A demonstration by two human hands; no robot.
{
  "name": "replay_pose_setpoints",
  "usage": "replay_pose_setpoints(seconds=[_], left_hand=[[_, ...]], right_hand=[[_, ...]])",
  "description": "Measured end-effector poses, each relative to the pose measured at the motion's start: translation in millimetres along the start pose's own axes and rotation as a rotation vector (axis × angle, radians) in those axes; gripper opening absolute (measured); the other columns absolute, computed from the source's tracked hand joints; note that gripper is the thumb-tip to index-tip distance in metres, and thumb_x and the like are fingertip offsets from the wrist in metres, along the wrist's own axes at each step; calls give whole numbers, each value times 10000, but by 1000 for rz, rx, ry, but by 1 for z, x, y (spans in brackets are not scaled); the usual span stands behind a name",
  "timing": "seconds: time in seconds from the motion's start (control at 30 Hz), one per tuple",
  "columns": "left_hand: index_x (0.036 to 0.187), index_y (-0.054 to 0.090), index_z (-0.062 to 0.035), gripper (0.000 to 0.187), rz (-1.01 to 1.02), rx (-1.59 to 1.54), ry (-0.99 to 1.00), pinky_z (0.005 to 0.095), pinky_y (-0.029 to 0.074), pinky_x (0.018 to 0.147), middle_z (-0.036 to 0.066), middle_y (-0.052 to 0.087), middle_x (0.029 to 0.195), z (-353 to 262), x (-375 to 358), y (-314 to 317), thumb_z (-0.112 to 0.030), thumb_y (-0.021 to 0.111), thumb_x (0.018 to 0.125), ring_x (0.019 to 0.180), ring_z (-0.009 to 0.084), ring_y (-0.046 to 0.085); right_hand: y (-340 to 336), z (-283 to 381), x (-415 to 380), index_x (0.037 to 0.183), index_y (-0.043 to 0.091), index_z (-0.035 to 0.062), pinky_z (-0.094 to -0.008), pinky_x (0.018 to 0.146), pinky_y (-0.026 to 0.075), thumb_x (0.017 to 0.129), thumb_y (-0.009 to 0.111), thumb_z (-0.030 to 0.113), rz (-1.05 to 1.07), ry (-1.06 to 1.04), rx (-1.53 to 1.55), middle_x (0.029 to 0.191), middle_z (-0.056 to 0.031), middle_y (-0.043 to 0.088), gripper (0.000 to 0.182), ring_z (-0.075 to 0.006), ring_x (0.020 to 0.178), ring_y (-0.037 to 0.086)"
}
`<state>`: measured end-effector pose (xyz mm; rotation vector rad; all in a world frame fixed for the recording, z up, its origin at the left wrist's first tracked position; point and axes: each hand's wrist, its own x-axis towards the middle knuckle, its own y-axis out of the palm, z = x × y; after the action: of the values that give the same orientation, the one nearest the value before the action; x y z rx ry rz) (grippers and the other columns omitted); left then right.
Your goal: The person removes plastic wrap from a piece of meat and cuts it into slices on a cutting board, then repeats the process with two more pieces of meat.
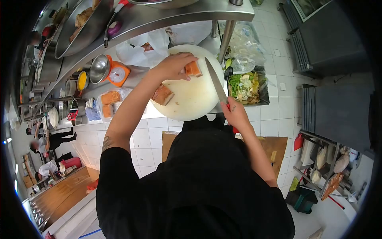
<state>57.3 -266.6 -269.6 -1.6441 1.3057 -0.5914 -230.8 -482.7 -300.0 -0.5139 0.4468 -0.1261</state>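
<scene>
The left hand (174, 65) lies on a reddish-orange block of meat or fish (193, 69) at the far side of a round white cutting board (191, 104), fingers pressed together and curled over the block's top. The right hand (235, 113) is closed around the handle of a long steel-bladed kitchen knife (215, 81), whose blade runs up across the board's right edge, its tip just beside the held block. A second browned, orange-sided chunk (162, 95) lies on the board's left part, apart from both hands.

Right of the board sits a dark rectangular tray of chopped green and pale vegetable scraps (247, 86), with crumpled clear plastic bags (243, 49) behind it. To the left are an orange kitchen scale with a steel bowl (113, 71) and a clear bag of more orange pieces (110, 101). A steel shelf (167, 18) overhangs the counter — it hides what lies behind. The knife handle is covered by the fist, and the person's dark-clothed torso blocks the board's near edge.
</scene>
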Motion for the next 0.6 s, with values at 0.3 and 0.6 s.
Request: replay_pose_setpoints(seconds=[0.3,0.6], left_hand=[[1665,332,-86,1106,-182,92,-118,490,399,1218,201,451,1621,-6,-20,20,-250,925,746,1483,430,447],[1580,494,-42,964,-280,-29,-40,475,445,1177,215,567,1533,46,-29,28,-260,923,745,1404,439,536]], right_hand=[[7,-20,4,970,555,-29,-490,601,508,1066,633,278,-16,-82,-40,720,-209,651,331,-376,628,652],[17,-26,2,993,543,-32,-414,464,508,1084,621,255,-28,-99,-54,648,-137,617,311,-251,453,629]])
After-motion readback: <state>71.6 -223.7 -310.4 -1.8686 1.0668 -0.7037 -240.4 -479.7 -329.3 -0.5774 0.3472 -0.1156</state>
